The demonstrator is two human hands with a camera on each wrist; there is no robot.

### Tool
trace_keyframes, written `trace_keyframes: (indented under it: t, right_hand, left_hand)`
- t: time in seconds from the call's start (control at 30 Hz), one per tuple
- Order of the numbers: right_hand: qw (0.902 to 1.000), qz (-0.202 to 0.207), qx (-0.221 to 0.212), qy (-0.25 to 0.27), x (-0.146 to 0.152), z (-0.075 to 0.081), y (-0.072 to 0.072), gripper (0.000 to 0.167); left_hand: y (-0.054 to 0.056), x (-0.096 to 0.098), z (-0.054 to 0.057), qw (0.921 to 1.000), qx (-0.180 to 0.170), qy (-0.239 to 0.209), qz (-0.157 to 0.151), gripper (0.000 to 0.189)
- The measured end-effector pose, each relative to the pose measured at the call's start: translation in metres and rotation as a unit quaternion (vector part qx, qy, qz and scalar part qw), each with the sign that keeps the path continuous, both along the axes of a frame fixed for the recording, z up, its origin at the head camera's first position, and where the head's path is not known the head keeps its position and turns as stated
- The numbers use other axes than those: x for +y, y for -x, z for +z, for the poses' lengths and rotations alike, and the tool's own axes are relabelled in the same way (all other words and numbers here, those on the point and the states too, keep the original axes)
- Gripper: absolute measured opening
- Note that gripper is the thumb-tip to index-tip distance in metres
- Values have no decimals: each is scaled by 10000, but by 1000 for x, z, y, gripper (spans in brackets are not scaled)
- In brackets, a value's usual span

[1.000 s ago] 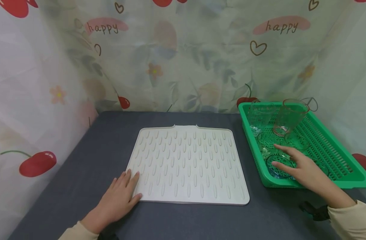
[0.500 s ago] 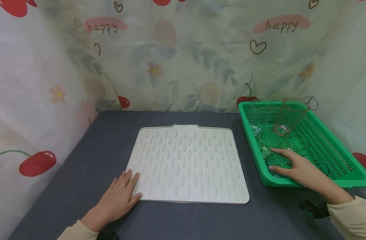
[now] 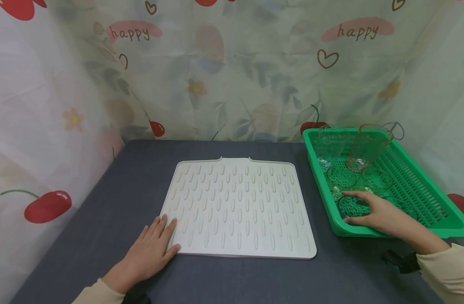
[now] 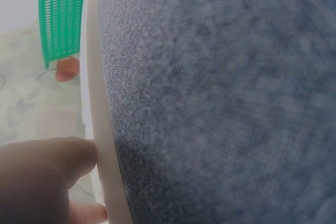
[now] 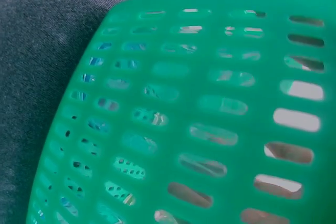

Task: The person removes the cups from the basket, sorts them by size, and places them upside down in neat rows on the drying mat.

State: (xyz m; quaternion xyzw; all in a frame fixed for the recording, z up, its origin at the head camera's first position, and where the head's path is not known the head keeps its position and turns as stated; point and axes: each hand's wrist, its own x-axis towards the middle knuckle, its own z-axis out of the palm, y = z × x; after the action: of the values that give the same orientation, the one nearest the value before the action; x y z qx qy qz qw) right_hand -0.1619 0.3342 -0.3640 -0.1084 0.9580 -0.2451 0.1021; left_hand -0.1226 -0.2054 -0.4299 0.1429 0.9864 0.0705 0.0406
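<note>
In the head view my left hand (image 3: 146,253) rests with its fingers spread at the near left corner of a white ridged drying board (image 3: 239,211). Fingertips (image 4: 79,156) touch the board's pale edge (image 4: 105,145) in the left wrist view. On the right, my right hand (image 3: 383,217) reaches into a green plastic basket (image 3: 440,233), thumb and forefinger curved around a clear drinking glass (image 3: 347,202) near the basket's front left corner. The other fingers are hidden. In the right wrist view the slotted basket wall (image 5: 173,82) hides most of the hand.
Two tall clear glasses, one plain (image 3: 328,147) and one pinkish (image 3: 364,152), stand at the back of the basket. Several other glass rims show lower down. Dark grey cloth (image 3: 235,280) covers the table; a printed curtain (image 3: 235,84) surrounds it.
My right hand has lowered and moved slightly left into the basket, its thumb and forefinger coming around the front glass. The left hand and the board have stayed in place.
</note>
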Motion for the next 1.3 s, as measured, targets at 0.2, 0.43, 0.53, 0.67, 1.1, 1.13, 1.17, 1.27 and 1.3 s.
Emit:
trace_keyframes:
  t: [0.2,0.43,0.53,0.67,1.1,1.13,1.17,1.27,1.3]
  right_hand:
    - [9995,191,-184,195,6,0,3,83]
    - [9989,270,-244,299,9,0,3,82]
    - [9989,253,-216,339,9,0,3,81]
    - [9989,174,-228,378,8,1,2,81]
    - [9987,-32,-96,496,8,9,-3,85]
    - [9984,-90,-99,542,9,10,-5,85]
    - [9982,-141,-89,571,10,12,-6,85]
    - [9974,-267,-50,665,12,18,-9,84]
    - [9972,-289,-22,685,13,20,-10,83]
  left_hand:
    - [1,0,0,9999,-105,22,7,68]
    - [0,0,1,9999,-146,-5,-6,68]
    - [0,-1,2,9999,-147,-26,-7,68]
    - [0,0,2,9999,-172,-15,6,68]
    - [1,-2,1,9998,-164,-65,-7,68]
    - [1,-2,1,9998,-169,-65,-9,68]
    - [1,-1,1,9998,-179,-61,-12,68]
    - [1,-1,1,9999,-164,-27,-28,68]
    - [1,-1,2,9998,-172,-14,-29,68]
